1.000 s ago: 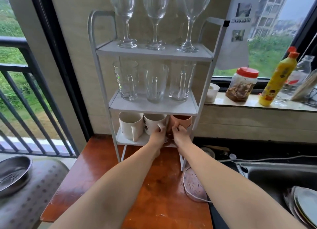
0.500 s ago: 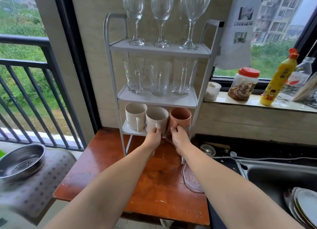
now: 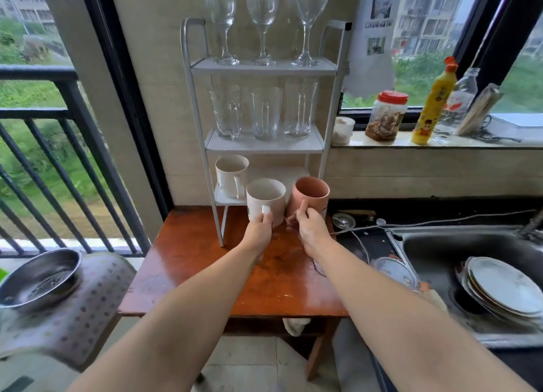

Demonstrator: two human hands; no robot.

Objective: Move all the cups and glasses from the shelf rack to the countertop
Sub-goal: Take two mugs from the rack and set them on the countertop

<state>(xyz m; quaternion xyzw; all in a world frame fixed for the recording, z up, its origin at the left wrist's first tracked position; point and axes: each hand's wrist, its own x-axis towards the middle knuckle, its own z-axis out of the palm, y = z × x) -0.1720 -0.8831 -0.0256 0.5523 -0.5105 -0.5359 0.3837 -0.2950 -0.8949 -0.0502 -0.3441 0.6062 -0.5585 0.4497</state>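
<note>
A white three-tier shelf rack stands at the back of a red-brown wooden countertop. Three wine glasses stand on its top tier and three clear glass mugs on the middle tier. One white mug is left on the bottom tier. My left hand grips the handle of a white mug, held just in front of the rack above the countertop. Beside it, my right hand grips a terracotta-pink mug.
A steel sink with stacked plates lies to the right. A cable and a small strainer lie behind it. Jar, yellow bottle and small white cup stand on the window sill. A steel bowl rests on a stool at left.
Both hands have pulled the white and the pink mug out of the bottom tier toward me; the mugs now hang in front of the rack. One white mug remains on that tier.
</note>
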